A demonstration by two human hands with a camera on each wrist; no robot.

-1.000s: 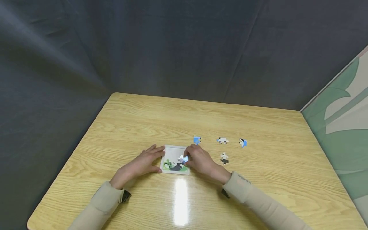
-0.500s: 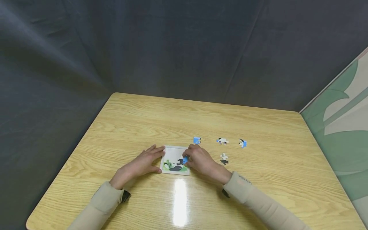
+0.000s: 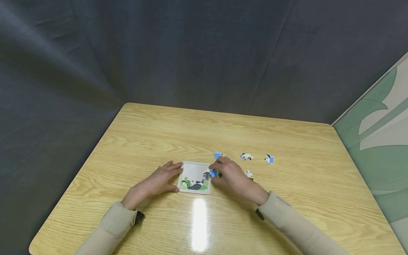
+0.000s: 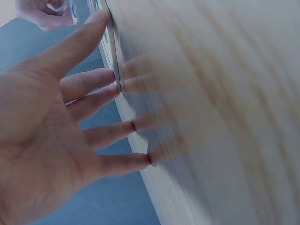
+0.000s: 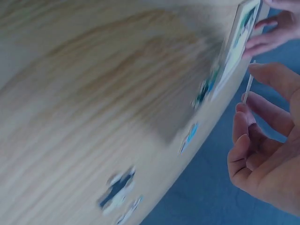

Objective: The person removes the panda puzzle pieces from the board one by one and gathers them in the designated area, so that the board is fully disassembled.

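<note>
Where the work surface ends, a dark curtain [image 3: 204, 53] hangs behind and to the left of the wooden table [image 3: 153, 131], and a green-and-white patterned panel [image 3: 382, 159] borders the right. The left hand [image 3: 159, 180] is spread, thumb and two fingers against the left side of the puzzle tray [image 3: 195, 192], the other two fingertips on the table. The right hand [image 3: 234, 180] pinches one piece between thumb and fingers.

The tray lies flat between the hands. Its near strip carries a green, black and white picture section; the far part shows bare backing. Assessment: the near row appears laid and the larger area remains to be filled. Seams are too small to count fitted pieces.

The held piece [image 3: 213, 173], with blue on it, is at the tray's right side; in the right wrist view it stands edge-on, apart from the tray, hence not placed. Outstanding on the table: a blue piece [image 3: 218, 154], a white piece [image 3: 247, 156], a white-and-blue piece [image 3: 269, 158], a white-and-black piece [image 3: 249, 173] partly behind the right hand, and a dark piece [image 5: 201, 96] just beside the tray.
</note>
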